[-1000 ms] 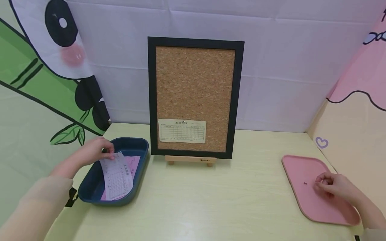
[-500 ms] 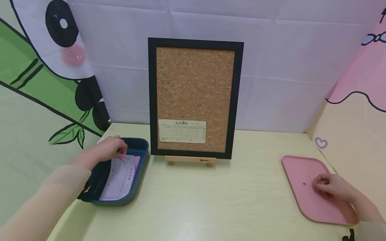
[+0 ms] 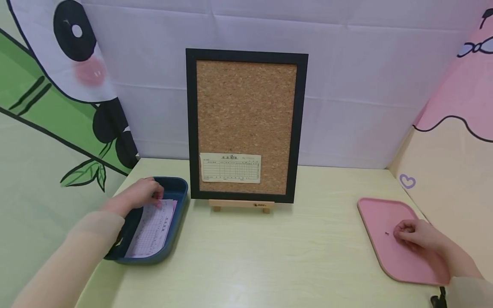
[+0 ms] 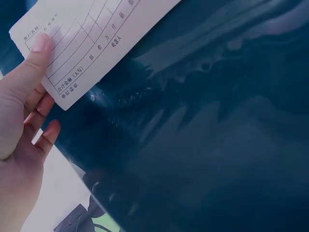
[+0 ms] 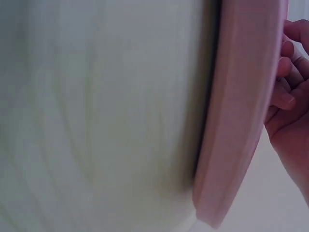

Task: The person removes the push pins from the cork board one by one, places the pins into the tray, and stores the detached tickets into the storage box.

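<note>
My left hand reaches over the rim into a dark blue tray at the left. It pinches the near corner of a printed receipt slip, thumb on top and fingers below, as the left wrist view shows. Seen from the head, the receipt slip lies along the tray, with a thin pink edge beside it. My right hand is over a pink tray, fingers curled and tips together. Whether they pinch anything I cannot tell. A tiny dark item lies on the tray by the fingertips.
A black-framed corkboard stands at the back centre on a small wooden stand. Another printed slip is on its lower left part. Printed cloth hangs behind and beside the pale table.
My left hand has moved right and slightly farther over the tray, turning the slip, which now covers most of the pink paper. My right hand has barely shifted.
</note>
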Demonstrator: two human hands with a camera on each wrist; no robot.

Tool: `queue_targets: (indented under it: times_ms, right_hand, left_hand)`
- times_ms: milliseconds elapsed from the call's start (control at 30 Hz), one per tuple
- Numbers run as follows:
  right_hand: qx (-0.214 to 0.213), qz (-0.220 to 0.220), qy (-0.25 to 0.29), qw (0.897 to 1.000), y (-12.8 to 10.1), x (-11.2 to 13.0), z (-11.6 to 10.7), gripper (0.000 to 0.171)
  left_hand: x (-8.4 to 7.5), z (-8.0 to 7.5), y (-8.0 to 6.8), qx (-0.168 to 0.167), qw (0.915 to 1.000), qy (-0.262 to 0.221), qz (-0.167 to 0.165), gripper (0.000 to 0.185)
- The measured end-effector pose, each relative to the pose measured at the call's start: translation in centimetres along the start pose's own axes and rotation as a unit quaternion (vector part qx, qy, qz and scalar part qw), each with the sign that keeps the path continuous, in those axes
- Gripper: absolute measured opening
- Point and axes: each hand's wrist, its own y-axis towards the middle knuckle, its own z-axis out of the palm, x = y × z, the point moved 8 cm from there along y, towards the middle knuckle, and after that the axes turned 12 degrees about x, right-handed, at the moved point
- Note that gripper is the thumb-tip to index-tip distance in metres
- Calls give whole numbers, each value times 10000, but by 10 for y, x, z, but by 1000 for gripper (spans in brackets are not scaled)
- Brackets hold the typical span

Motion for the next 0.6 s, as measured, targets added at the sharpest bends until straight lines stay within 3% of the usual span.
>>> queue_targets:
  times_ms: [167, 367, 600]
  right_hand:
    - [-60, -34, 12, 10000, 1, -2, -1, 16]
    - [-121, 7, 185, 9998, 0, -6, -3, 19]
    - [-295, 307, -16, 9991, -4, -2, -9, 22]
  left_hand:
    - [0, 1, 1, -138, 9999, 78, 61, 25]
    - [1, 1, 0, -137, 9998, 60, -137, 17]
    - [-1, -12, -2, -377, 9987, -159, -307, 17]
